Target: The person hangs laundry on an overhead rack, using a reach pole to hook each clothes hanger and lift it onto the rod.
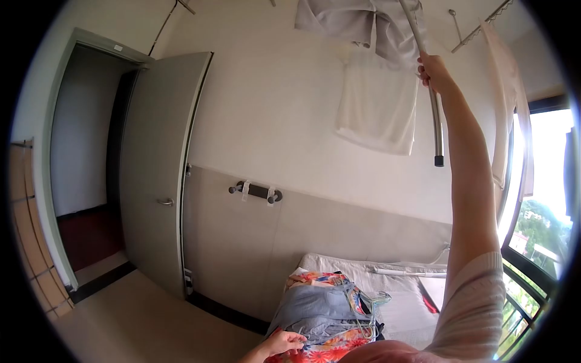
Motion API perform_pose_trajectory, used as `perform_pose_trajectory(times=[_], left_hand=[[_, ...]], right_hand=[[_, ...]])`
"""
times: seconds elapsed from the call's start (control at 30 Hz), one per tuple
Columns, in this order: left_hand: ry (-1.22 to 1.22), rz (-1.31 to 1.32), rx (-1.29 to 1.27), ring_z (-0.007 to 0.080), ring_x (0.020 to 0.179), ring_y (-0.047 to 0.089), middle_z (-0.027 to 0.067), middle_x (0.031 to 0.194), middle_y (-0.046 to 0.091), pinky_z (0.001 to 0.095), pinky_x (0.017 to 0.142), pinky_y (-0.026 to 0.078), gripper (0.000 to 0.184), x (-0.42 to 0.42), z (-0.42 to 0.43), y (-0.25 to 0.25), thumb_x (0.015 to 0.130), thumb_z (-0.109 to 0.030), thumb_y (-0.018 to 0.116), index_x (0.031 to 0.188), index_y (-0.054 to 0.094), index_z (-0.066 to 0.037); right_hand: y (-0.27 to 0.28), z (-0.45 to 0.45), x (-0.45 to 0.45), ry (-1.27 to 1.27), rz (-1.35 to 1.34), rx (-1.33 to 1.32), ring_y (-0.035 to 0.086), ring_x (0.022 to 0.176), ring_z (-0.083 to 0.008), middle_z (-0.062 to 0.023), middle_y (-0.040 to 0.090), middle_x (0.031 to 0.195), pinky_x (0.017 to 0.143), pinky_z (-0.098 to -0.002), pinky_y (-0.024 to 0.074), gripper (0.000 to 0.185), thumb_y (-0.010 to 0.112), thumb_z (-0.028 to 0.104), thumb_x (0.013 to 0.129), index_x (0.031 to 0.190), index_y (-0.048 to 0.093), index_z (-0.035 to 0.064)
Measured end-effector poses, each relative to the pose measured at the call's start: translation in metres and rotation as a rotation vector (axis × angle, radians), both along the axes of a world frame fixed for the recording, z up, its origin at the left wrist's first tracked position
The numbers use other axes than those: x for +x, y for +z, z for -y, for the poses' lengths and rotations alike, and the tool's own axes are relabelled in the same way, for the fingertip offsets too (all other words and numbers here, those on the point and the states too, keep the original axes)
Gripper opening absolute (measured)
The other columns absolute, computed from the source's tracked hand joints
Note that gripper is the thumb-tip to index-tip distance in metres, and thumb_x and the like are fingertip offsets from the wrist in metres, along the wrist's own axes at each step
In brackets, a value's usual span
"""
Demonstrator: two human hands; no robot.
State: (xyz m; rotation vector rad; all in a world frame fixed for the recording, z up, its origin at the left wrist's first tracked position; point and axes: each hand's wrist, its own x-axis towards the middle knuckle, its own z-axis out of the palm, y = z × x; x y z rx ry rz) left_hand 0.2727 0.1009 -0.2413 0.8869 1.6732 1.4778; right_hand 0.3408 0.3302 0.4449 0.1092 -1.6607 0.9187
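My right hand (pixel 432 71) is raised high, with its fingers wrapped round a metal clothes pole (pixel 436 124). The pole has a black end cap at the bottom, and its upper end runs out of view at the top. Grey hanging garments (pixel 375 27) are beside the pole's upper part, and a sheer white cloth (pixel 378 106) hangs below them. Low in the view, my left hand (pixel 284 343) is over a pile of clothes, its fingers loosely bent near a grey-blue garment (pixel 321 305). I see nothing gripped in it. Red-orange floral fabric (pixel 333 351) lies under that garment.
Several clothes hangers (pixel 369 305) lie on the pile, on a pale-covered bed (pixel 399 299). A grey door (pixel 160 169) stands ajar at left. A wall rack (pixel 257 191) is ahead. At right are a bright window (pixel 538 224) and a hanging pale garment (pixel 507 91).
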Motion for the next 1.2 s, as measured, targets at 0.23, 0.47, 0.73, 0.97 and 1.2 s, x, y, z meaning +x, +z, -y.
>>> perform_pose_trajectory(times=[0.23,0.47,0.73,0.97,1.2], left_hand=[[0.038,-0.005,0.025,0.0052,0.066,0.055,-0.0003,0.079,0.06,0.021,0.057,0.043,0.03,-0.001,-0.011,-0.01,0.082,-0.02,0.057,0.109,0.057,-0.006],[-0.018,0.101,0.024,0.0043,0.066,0.056,-0.0013,0.08,0.061,0.0189,0.056,0.042,0.032,0.007,-0.023,-0.037,0.083,-0.017,0.057,0.112,0.054,-0.005],[0.001,0.16,-0.001,0.0031,0.066,0.053,-0.0011,0.08,0.06,0.0173,0.059,0.044,0.029,0.011,-0.016,-0.024,0.083,-0.017,0.058,0.109,0.056,-0.004],[-0.032,0.163,-0.035,0.0041,0.064,0.056,-0.0013,0.08,0.061,0.0188,0.055,0.041,0.028,0.0,-0.019,-0.025,0.083,-0.017,0.057,0.108,0.056,-0.005],[-0.053,0.188,0.0,0.0042,0.075,0.053,-0.0009,0.09,0.059,0.02,0.062,0.045,0.027,-0.006,-0.025,-0.012,0.082,-0.012,0.058,0.107,0.056,-0.002]], right_hand=[[0.031,-0.009,-0.006,-0.015,-0.043,0.019,0.033,0.035,-0.0111,-0.0036,0.041,0.052,0.032,-0.0277,0.0279,0.024,0.047,0.027,0.082,0.072,0.043,0.0054],[0.022,-0.02,-0.022,0.063,-0.032,-0.032,0.034,0.034,-0.0122,-0.0053,0.043,0.052,0.033,-0.0289,0.0287,0.022,0.048,0.024,0.079,0.068,0.043,0.0053],[-0.004,-0.041,-0.039,0.096,0.01,-0.09,0.034,0.037,-0.0109,-0.0039,0.042,0.053,0.035,-0.0267,0.0284,0.021,0.049,0.024,0.079,0.072,0.044,0.0052],[-0.043,-0.055,-0.048,0.084,0.021,-0.052,0.034,0.039,-0.0095,-0.0031,0.041,0.056,0.036,-0.0259,0.0292,0.023,0.047,0.027,0.081,0.081,0.047,0.0046],[-0.156,-0.061,-0.008,0.208,0.036,-0.078,0.031,0.043,-0.007,-0.0021,0.042,0.062,0.038,-0.0225,0.0295,0.034,0.046,0.032,0.087,0.103,0.048,0.0017]])
